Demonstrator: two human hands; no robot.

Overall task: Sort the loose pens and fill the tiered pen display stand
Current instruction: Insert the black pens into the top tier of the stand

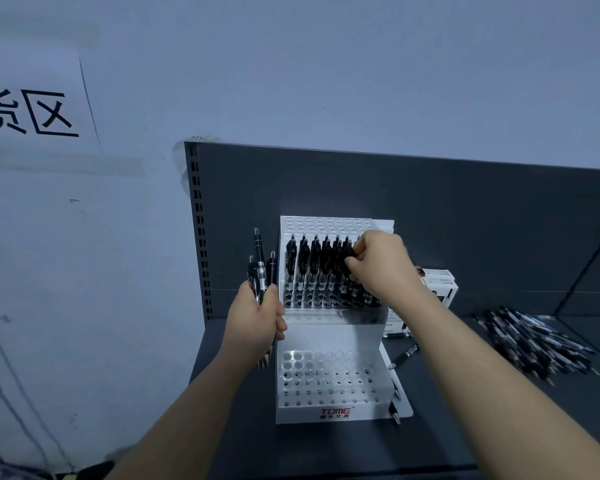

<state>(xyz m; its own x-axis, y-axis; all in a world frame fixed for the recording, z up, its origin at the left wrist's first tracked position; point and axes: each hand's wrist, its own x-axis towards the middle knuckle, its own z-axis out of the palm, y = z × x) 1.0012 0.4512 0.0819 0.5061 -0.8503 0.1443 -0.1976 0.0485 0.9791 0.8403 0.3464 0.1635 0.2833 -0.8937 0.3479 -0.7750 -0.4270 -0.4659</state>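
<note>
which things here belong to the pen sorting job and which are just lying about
Job: display stand, row of pens standing in it, bunch of pens gripped by the left hand, pen pinched by the right hand, pile of loose pens on the right, stray pens beside the stand.
Lying about: small box behind the stand, paper sign on the wall.

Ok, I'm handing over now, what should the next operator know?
Left grip holds a bundle of pens upright beside the stand.
Right grip pinches one pen at the middle tier's right end.
Done: a row of pens stands in the middle tier.
Left: top and bottom tiers are empty; the loose pile on the right and stray pens beside the stand still need sorting.
</note>
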